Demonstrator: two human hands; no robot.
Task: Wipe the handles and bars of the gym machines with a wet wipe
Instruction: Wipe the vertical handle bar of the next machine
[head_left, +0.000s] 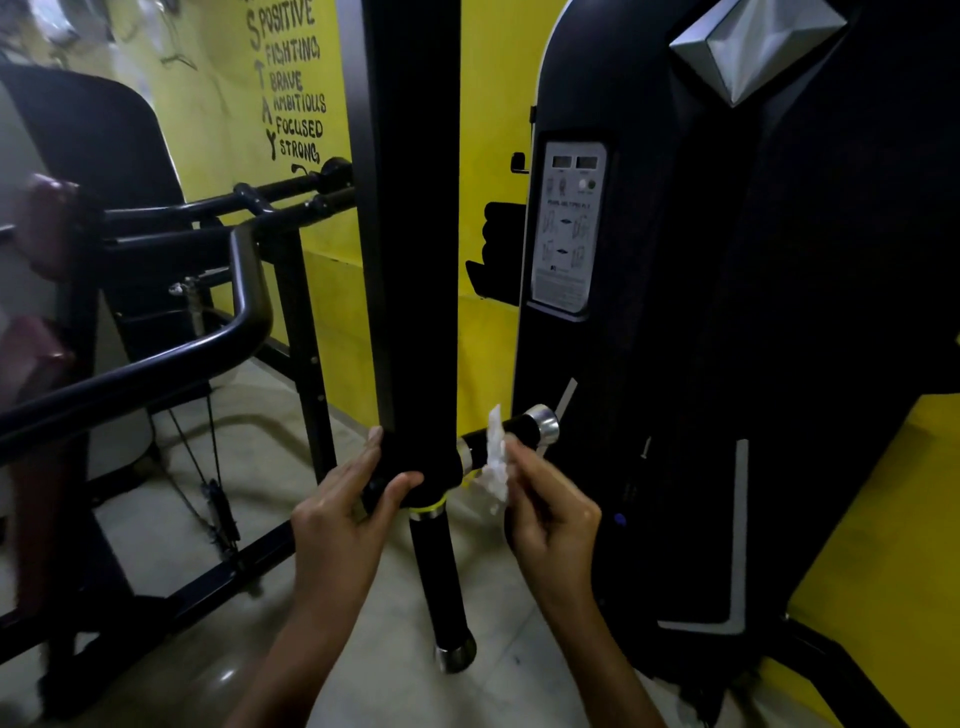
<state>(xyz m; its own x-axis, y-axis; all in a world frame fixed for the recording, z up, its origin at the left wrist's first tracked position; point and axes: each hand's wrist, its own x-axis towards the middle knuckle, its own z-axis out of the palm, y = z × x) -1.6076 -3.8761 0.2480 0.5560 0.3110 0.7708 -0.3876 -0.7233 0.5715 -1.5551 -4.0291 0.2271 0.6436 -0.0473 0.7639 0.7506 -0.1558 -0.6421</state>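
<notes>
The right hand (550, 514) is pinching the crumpled white wet wipe (496, 457) in a narrow grip at the short black chrome-capped handle (522, 427), right of the black upright bar (415, 260) whose base the left hand (353, 499) is clasping, and so thin a pinch is probably risking a dropped wipe.

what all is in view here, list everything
wet wipe: one, white, at the side handle
side handle: one, black with chrome cap, right of the upright arm's base
lower handle: one, black with chrome cap, below the arm
upright arm: one, black, centre
instruction placard: one, grey, on the black machine at right
curved bar: one, black, left
wall: one, yellow with black lettering, behind
left hand: grips the upright arm's lower end
right hand: pinches the wet wipe
</notes>
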